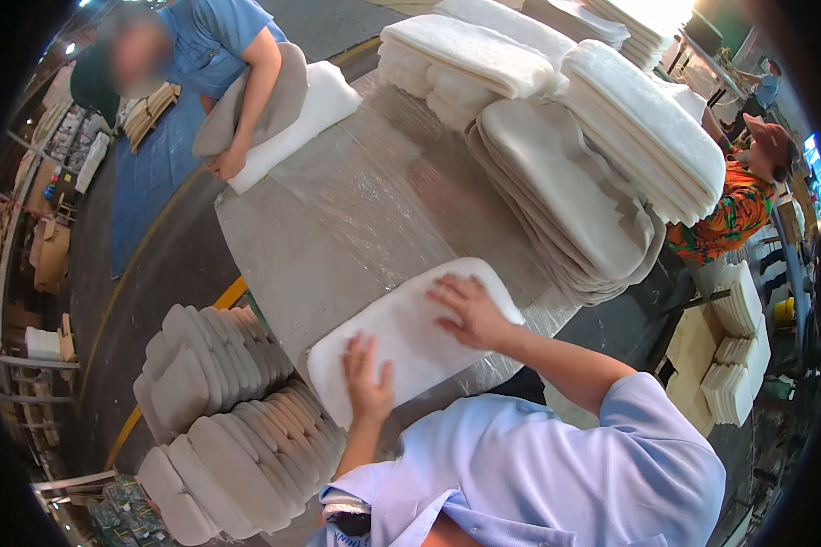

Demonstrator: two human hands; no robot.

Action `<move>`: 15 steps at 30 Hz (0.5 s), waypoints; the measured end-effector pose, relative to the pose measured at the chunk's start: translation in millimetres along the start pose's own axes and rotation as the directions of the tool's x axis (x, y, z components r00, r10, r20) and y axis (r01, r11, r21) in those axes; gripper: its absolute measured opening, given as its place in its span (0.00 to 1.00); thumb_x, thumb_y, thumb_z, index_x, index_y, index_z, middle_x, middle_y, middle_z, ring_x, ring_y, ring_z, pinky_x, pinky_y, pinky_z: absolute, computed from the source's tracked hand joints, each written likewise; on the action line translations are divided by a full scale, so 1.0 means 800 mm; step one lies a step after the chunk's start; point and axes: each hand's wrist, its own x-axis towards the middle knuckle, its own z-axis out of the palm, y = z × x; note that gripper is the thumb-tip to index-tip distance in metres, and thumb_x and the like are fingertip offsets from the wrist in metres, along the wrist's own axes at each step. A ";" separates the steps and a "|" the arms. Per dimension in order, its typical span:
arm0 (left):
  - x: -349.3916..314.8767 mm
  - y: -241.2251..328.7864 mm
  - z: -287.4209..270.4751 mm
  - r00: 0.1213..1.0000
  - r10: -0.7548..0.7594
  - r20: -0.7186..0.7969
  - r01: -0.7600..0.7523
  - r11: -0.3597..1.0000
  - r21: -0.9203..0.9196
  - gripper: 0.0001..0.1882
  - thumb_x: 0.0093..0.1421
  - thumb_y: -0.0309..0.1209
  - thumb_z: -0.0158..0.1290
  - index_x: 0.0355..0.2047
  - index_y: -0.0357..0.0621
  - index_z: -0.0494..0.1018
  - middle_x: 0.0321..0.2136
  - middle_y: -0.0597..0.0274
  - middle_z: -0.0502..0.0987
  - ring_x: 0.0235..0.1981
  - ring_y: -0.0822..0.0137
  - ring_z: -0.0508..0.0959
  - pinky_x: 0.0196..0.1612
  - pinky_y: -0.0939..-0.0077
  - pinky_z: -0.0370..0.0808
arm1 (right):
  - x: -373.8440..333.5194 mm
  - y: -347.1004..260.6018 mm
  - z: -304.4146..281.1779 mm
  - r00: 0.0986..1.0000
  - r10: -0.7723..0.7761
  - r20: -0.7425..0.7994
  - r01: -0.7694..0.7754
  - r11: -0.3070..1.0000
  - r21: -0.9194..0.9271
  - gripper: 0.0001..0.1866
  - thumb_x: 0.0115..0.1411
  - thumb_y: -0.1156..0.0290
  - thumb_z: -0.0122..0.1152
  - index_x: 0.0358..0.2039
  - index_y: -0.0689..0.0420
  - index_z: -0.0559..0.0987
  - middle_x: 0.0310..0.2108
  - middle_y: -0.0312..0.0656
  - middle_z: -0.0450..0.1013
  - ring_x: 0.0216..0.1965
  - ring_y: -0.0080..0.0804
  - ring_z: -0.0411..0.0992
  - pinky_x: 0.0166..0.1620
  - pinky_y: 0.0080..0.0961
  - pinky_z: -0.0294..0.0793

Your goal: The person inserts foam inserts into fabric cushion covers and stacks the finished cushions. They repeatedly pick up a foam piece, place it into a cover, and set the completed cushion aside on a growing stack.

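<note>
A white padded sheet with rounded corners (415, 351) lies flat along the near edge of the table. My left hand (367, 378) rests on its left part, fingers stretched out. Farther along, my right hand (470, 312) is spread over the sheet's right part, its fingers slightly blurred. Neither hand grips anything. Beyond my right hand is a stack of grey rounded pads (556, 182), its layers uneven at the edges. White fleecy sheets (648, 128) are piled over and beside that stack.
Clear plastic film (356, 191) covers the table. Across it, a co-worker (219, 46) handles a grey pad (255, 100) over a white sheet (310, 128). Rows of grey pads (237, 438) stand at lower left. Another person in an orange patterned shirt (730, 219) is at right.
</note>
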 end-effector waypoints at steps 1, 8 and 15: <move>-0.002 -0.017 -0.017 0.984 0.002 -0.179 0.009 0.998 0.059 0.29 0.68 0.34 0.57 0.68 0.44 0.70 0.71 0.44 0.65 0.74 0.43 0.60 0.75 0.45 0.53 | 0.006 0.017 -0.017 0.989 0.053 -0.141 -0.047 0.998 0.046 0.31 0.65 0.55 0.66 0.67 0.44 0.74 0.70 0.46 0.67 0.70 0.51 0.63 0.69 0.58 0.61; -0.033 -0.109 -0.076 0.520 -0.853 0.049 0.626 0.342 -0.701 0.27 0.75 0.43 0.51 0.67 0.39 0.67 0.63 0.51 0.73 0.60 0.55 0.75 0.61 0.58 0.73 | -0.028 0.121 -0.039 0.647 0.762 -0.022 -0.625 0.547 0.557 0.27 0.71 0.52 0.60 0.61 0.60 0.78 0.53 0.50 0.80 0.49 0.38 0.79 0.54 0.33 0.77; -0.045 -0.110 -0.052 0.552 -0.831 0.069 0.498 0.263 -0.826 0.29 0.76 0.47 0.47 0.64 0.33 0.68 0.60 0.51 0.75 0.58 0.57 0.77 0.60 0.61 0.75 | -0.028 0.076 -0.010 0.624 0.769 0.135 -0.633 0.398 0.664 0.33 0.74 0.44 0.53 0.58 0.64 0.79 0.52 0.50 0.80 0.53 0.39 0.77 0.56 0.35 0.74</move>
